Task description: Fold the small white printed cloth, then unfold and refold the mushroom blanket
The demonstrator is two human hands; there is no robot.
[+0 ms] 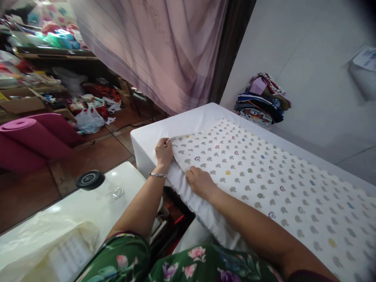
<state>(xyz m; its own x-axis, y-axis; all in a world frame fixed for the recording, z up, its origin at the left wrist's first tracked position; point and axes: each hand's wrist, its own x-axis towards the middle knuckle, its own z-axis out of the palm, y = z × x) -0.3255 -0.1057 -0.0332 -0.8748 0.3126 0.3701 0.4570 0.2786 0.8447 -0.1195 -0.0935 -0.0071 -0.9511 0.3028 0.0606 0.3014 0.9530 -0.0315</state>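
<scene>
A white cloth (243, 164) printed with grey and coloured mushroom shapes lies spread over a bed-like surface covered by a white sheet (152, 135). At the cloth's near left corner, my left hand (164, 152) has its fingers closed on the edge; a bracelet circles that wrist. Further along the near edge, my right hand (201, 182) rests with curled fingers pinching the cloth's border. Both fingertips are partly hidden by the hands themselves. Below the edge, the white sheet hangs in wrinkles.
A white table (117, 176) at left holds a round black object (90, 179) and a clear plastic bag (49, 243). Beyond stand a pink rolled mat (32, 137) and a white plastic bag (89, 119). A pink curtain (164, 51) hangs behind; folded clothes (261, 102) are stacked by the wall.
</scene>
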